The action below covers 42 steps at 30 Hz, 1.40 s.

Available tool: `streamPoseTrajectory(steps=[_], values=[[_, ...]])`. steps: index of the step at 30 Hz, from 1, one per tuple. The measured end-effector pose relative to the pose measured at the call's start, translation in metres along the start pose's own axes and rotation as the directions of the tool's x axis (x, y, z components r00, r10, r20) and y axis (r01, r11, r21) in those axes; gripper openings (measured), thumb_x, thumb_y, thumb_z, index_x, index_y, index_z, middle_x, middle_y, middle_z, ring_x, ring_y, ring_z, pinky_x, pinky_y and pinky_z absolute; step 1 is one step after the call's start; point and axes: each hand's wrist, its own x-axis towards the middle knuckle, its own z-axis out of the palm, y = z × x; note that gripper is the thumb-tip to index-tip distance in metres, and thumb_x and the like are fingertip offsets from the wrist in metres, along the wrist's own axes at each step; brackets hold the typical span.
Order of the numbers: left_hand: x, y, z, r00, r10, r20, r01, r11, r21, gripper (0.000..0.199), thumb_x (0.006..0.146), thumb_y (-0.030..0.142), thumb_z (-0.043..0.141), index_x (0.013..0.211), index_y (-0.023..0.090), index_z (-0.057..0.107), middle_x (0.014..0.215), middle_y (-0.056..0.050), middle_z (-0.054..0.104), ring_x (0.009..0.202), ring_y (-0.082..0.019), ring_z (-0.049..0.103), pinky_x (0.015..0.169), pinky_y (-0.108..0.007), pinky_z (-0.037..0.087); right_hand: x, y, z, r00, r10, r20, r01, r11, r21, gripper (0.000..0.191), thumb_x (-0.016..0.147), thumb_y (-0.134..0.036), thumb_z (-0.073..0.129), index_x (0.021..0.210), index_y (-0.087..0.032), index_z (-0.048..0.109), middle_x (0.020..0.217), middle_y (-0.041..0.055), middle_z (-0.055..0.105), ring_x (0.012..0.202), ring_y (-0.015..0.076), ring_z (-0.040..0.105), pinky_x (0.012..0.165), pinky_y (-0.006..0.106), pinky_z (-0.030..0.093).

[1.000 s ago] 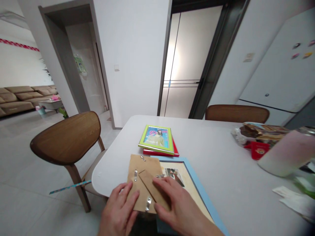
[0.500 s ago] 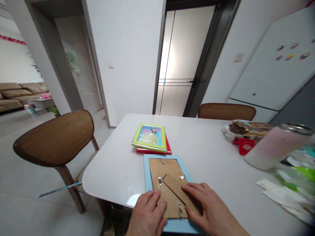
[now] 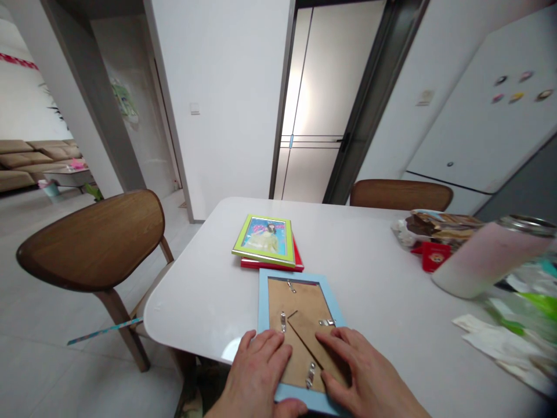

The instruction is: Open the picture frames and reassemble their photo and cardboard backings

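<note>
A light blue picture frame (image 3: 264,307) lies face down near the table's front edge, its brown backing board (image 3: 304,302) upward. Small metal clips sit along the board's edges, and a stand flap is outlined by a diagonal slit. My left hand (image 3: 261,371) grips the frame's lower left side, fingers over the edge of the board and thumb at the bottom rim. With fingers and thumb bent, my right hand (image 3: 365,366) holds the lower right side, its thumb beside the bottom clip (image 3: 310,376). Behind it, a green picture frame (image 3: 265,239) rests on a red frame (image 3: 297,261).
On the right of the white table (image 3: 361,249) stand a pink and white tumbler (image 3: 491,255), a red packet (image 3: 435,256), snack wrappers (image 3: 439,225) and white tissues (image 3: 491,342). One wooden chair (image 3: 96,241) is at the left, another (image 3: 400,194) at the far side.
The blue frame has turned slightly, its top shifting right and its bottom left. The bottom clip now slants. My left thumb has come into view at the bottom rim; my right hand has moved a little left.
</note>
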Motion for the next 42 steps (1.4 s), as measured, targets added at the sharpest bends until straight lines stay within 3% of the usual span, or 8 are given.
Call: streamPoseTrajectory(steps=[3, 10, 13, 19, 25, 38, 42], values=[[0.001, -0.001, 0.001, 0.999, -0.013, 0.037, 0.013, 1.000, -0.003, 0.061, 0.060, 0.045, 0.065, 0.112, 0.019, 0.046, 0.128, -0.010, 0.041, 0.116, -0.028, 0.037, 0.095, -0.050, 0.026, 0.002, 0.001, 0.003, 0.999, 0.029, -0.041, -0.029, 1.000, -0.007, 0.040, 0.064, -0.023, 0.049, 0.102, -0.017, 0.057, 0.098, 0.0101, 0.055, 0.093, 0.0221, 0.050, 0.084, 0.036, 0.040], [0.000, -0.006, 0.002, 0.999, 0.008, 0.044, -0.007, 1.000, -0.025, 0.028, 0.064, 0.031, 0.065, 0.087, 0.019, 0.053, 0.124, -0.006, 0.046, 0.115, -0.022, 0.037, 0.096, -0.044, 0.024, 0.007, 0.005, 0.009, 0.993, -0.089, -0.075, 0.084, 0.995, -0.056, 0.036, 0.069, -0.026, 0.049, 0.102, -0.017, 0.058, 0.096, 0.0106, 0.055, 0.089, 0.0221, 0.048, 0.079, 0.038, 0.040], [0.000, -0.007, 0.001, 1.000, 0.015, 0.012, -0.015, 0.999, -0.043, 0.030, 0.062, 0.030, 0.065, 0.086, 0.019, 0.052, 0.122, -0.007, 0.048, 0.113, -0.023, 0.039, 0.096, -0.045, 0.024, 0.009, 0.009, 0.008, 0.991, -0.116, -0.067, 0.111, 0.992, -0.063, 0.031, 0.072, -0.031, 0.049, 0.099, -0.020, 0.059, 0.098, 0.0092, 0.055, 0.089, 0.0222, 0.048, 0.077, 0.039, 0.040], [0.001, -0.004, 0.001, 1.000, 0.002, -0.010, -0.002, 0.999, -0.035, 0.031, 0.061, 0.034, 0.067, 0.084, 0.019, 0.053, 0.119, -0.006, 0.050, 0.111, -0.023, 0.041, 0.094, -0.045, 0.026, 0.032, 0.024, 0.007, 0.977, -0.058, -0.207, 0.036, 0.994, -0.107, 0.029, 0.079, -0.025, 0.038, 0.093, -0.014, 0.061, 0.086, 0.0100, 0.054, 0.082, 0.0202, 0.048, 0.075, 0.034, 0.040], [0.000, -0.003, 0.000, 1.000, -0.020, 0.021, 0.020, 0.999, -0.038, 0.031, 0.062, 0.033, 0.066, 0.086, 0.019, 0.054, 0.123, -0.006, 0.048, 0.112, -0.023, 0.041, 0.096, -0.044, 0.025, 0.052, 0.031, 0.006, 0.987, -0.029, -0.155, 0.003, 0.987, -0.163, 0.027, 0.078, -0.020, 0.037, 0.085, -0.016, 0.063, 0.078, 0.0069, 0.054, 0.078, 0.0182, 0.049, 0.072, 0.030, 0.041], [-0.003, 0.002, 0.002, 0.997, -0.070, -0.015, 0.069, 0.996, -0.065, 0.030, 0.064, 0.032, 0.065, 0.089, 0.019, 0.054, 0.122, -0.005, 0.048, 0.113, -0.023, 0.040, 0.094, -0.044, 0.027, 0.051, 0.036, 0.006, 0.980, -0.083, -0.183, 0.067, 0.994, -0.090, 0.015, 0.071, -0.016, 0.043, 0.068, -0.016, 0.057, 0.079, 0.0058, 0.049, 0.078, 0.0168, 0.047, 0.073, 0.029, 0.039], [-0.003, 0.000, 0.003, 0.999, -0.048, -0.021, 0.047, 0.998, -0.053, 0.030, 0.063, 0.031, 0.066, 0.087, 0.019, 0.054, 0.122, -0.005, 0.049, 0.113, -0.022, 0.040, 0.094, -0.041, 0.029, 0.048, 0.028, 0.005, 0.971, -0.125, -0.202, 0.103, 0.988, -0.117, 0.018, 0.070, -0.015, 0.043, 0.075, -0.015, 0.060, 0.082, 0.0070, 0.051, 0.080, 0.0181, 0.046, 0.075, 0.032, 0.038]])
